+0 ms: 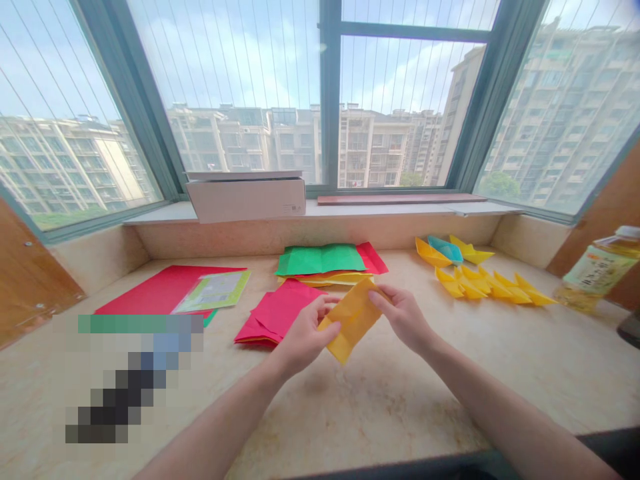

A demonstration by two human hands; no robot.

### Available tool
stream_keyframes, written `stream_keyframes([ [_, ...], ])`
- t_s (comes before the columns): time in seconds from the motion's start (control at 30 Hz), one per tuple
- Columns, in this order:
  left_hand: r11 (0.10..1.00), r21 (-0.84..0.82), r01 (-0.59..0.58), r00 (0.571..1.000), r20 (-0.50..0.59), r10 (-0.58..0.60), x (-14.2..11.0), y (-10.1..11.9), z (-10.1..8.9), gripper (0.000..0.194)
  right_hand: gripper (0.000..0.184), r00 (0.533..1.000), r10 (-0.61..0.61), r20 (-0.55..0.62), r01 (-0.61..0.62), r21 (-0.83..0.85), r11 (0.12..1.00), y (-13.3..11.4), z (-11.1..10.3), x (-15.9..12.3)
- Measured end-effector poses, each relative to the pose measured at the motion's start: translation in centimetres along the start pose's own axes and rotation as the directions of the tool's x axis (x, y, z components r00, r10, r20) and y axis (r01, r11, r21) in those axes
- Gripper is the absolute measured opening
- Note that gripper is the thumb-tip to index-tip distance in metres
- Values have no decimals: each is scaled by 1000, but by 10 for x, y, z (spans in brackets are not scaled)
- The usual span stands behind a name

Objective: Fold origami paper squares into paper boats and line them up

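Note:
A folded yellow paper [353, 319] is held above the stone counter [380, 400], tilted from lower left to upper right. My left hand [303, 339] is closed on its lower left edge, thumb on top. My right hand [404, 316] pinches its upper right end. Just left of my left hand lie folded red papers [274, 316]. Behind the yellow paper sits a stack of green, red and yellow sheets [325, 261].
Several folded yellow paper boats and a teal one [470, 273] lie at the right. A drink bottle [600, 268] stands far right. A large red sheet with a printed leaflet [213, 291] lies at the left. A white box [247, 195] rests on the window sill.

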State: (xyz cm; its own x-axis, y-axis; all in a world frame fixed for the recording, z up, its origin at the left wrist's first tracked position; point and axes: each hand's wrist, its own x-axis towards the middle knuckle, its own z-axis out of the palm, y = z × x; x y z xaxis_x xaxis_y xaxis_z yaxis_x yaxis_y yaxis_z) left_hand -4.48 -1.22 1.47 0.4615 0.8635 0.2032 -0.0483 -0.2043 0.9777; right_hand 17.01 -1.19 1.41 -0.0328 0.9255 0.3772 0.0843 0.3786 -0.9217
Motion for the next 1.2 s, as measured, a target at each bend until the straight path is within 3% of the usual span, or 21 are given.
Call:
stream_keyframes([
  [0.13,996,49,70,996,56,-72,-1,-2,2,31,27,997,-6,75,5,11,1000,4,4,-3],
  [0.37,996,73,45,994,-106,-37,4,-3,-3,34,43,997,-81,-10,81,-24,996,7,2,-1],
  [0.6,998,53,41,984,-175,-31,6,-9,-8,41,34,987,-158,-24,151,-185,971,6,2,-2],
  [0.77,998,23,65,986,-158,-60,5,-6,-6,46,33,983,-180,-46,164,-241,957,7,0,-2],
  [1.03,994,-12,109,994,-22,-109,1,2,-1,54,30,972,-226,-59,200,-295,934,8,-1,-2],
  [1.2,995,16,95,995,-27,-95,0,4,0,51,30,960,-278,-15,255,-356,899,10,0,-2],
])
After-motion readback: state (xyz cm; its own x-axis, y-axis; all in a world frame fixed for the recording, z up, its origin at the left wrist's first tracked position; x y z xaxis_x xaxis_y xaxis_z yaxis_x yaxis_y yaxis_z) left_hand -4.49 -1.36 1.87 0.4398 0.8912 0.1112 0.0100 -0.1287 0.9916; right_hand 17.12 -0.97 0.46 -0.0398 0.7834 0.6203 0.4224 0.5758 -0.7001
